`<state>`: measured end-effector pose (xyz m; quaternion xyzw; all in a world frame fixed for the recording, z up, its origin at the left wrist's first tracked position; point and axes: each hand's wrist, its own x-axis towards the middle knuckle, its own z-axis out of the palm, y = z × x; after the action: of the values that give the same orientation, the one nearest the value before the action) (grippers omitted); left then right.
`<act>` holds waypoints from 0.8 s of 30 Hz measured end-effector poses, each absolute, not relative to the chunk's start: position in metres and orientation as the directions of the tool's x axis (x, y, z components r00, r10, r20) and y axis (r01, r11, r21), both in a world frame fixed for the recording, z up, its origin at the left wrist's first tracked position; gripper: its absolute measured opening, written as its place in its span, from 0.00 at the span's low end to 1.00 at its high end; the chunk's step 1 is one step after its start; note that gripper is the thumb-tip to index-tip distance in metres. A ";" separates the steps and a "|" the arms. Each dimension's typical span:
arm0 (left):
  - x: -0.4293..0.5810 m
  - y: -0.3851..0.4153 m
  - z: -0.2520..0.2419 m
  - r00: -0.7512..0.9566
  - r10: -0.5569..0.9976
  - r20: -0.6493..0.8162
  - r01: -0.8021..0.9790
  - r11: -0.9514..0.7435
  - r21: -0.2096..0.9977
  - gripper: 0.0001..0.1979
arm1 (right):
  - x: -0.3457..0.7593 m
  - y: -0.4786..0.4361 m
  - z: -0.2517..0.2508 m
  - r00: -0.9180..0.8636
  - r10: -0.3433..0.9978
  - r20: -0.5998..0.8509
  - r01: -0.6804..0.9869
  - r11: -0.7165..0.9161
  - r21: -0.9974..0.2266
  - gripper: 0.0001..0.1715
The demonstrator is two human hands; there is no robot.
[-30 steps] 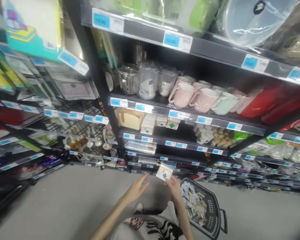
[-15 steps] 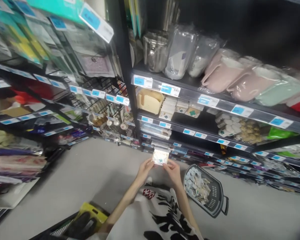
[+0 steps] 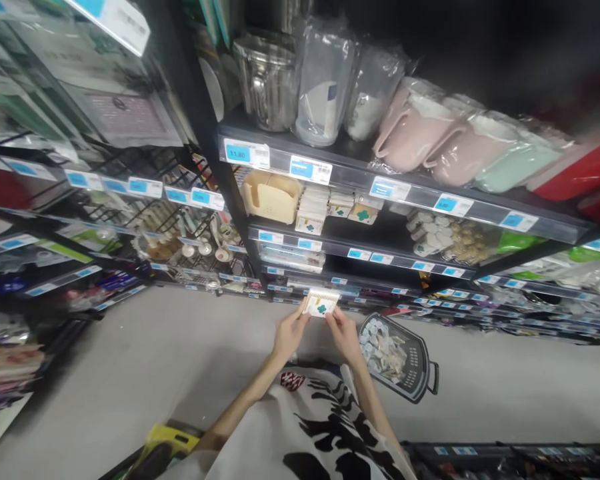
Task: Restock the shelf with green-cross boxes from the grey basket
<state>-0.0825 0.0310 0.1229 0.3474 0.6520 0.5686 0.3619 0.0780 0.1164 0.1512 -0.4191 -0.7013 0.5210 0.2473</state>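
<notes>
Between my two hands is a small flat white box (image 3: 322, 303) with a green clover-like print and a striped edge. My left hand (image 3: 290, 331) pinches its lower left corner, and my right hand (image 3: 344, 333) grips the lower right corner. The box is held in front of my body, over the floor by the shelves. Similar boxes with green prints (image 3: 311, 217) stand in a row on the shelf ahead, beside a cream plastic holder (image 3: 273, 198). On the floor to the right of my right hand lies a dark grey basket (image 3: 420, 373) with several small packaged items in it.
Above, a shelf carries a metal pitcher (image 3: 266, 83), clear plastic jugs (image 3: 324, 87) and bagged pink pitchers (image 3: 413, 130). Hanging utensils (image 3: 205, 247) fill the left rack. A yellow-carded package (image 3: 167, 443) is at lower left. Another shelf (image 3: 510, 453) runs along the bottom right.
The view has shifted, so the shelves and the basket sit further left in the picture. Both hands keep hold of the box, whose printed face now shows more sharply.
</notes>
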 end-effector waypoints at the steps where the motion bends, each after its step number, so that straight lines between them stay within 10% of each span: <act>1: -0.081 0.030 0.126 -0.496 0.867 -0.038 0.103 0.101 0.990 0.27 | 0.076 0.117 0.153 -0.525 0.847 -0.087 0.380 0.141 -0.914 0.25; 8: -0.075 0.038 0.134 -0.499 0.859 0.113 0.235 0.009 0.972 0.25 | 0.062 0.109 0.155 -0.435 0.899 -0.055 0.433 0.156 -0.888 0.27; 17: -0.066 0.039 0.119 -0.487 0.864 -0.129 -0.213 0.026 0.977 0.29 | 0.068 0.099 0.162 -0.340 0.932 0.126 0.256 0.221 -0.941 0.18; 24: -0.061 0.031 0.117 -0.177 0.956 -0.235 -0.675 0.056 0.736 0.36 | 0.063 0.088 0.162 -0.397 0.843 0.364 0.192 0.463 -0.865 0.14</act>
<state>-0.0611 0.0305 0.1169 0.1817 0.3868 0.6625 0.6152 0.0628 0.0877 0.1617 -0.3484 -0.7426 0.3832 0.4246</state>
